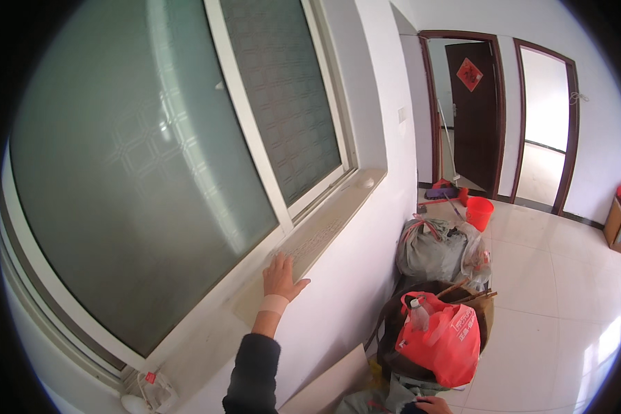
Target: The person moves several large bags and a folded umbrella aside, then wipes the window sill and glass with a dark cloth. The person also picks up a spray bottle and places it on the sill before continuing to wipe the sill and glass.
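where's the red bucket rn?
In the head view, the red bucket stands on the tiled floor at upper right, by the dark doorway, just behind the grey sack.

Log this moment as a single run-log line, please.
left hand: flat on window sill, open | right hand: low at frame edge, grip unclear | nearby: red bag, frosted window
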`<action>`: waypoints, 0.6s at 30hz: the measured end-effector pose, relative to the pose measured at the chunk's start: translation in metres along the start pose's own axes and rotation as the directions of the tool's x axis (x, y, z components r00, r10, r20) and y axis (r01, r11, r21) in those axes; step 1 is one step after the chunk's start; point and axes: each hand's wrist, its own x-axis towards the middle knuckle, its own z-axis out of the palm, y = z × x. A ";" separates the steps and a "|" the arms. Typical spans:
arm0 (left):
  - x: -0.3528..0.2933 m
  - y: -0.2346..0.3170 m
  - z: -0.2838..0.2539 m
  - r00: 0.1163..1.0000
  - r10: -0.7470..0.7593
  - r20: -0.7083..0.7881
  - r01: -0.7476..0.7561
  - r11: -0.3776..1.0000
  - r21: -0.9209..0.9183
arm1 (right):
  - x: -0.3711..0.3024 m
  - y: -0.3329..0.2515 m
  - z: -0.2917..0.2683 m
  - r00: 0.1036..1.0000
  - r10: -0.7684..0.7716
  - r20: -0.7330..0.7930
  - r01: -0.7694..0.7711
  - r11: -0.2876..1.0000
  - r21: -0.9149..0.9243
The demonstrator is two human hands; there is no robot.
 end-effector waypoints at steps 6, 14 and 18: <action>0.014 0.002 0.022 0.995 -0.018 0.098 0.010 0.996 0.085 | -0.006 0.035 -0.045 0.989 0.005 -0.145 0.003 0.998 0.055; -0.025 -0.006 0.009 0.983 0.093 -0.158 -0.094 0.996 0.005 | -0.002 0.043 -0.043 0.998 0.018 -0.066 -0.014 0.998 0.056; -0.033 -0.019 -0.022 0.978 0.014 -0.210 -0.016 1.000 -0.007 | -0.015 0.011 -0.030 0.999 -0.047 -0.019 0.045 0.992 -0.121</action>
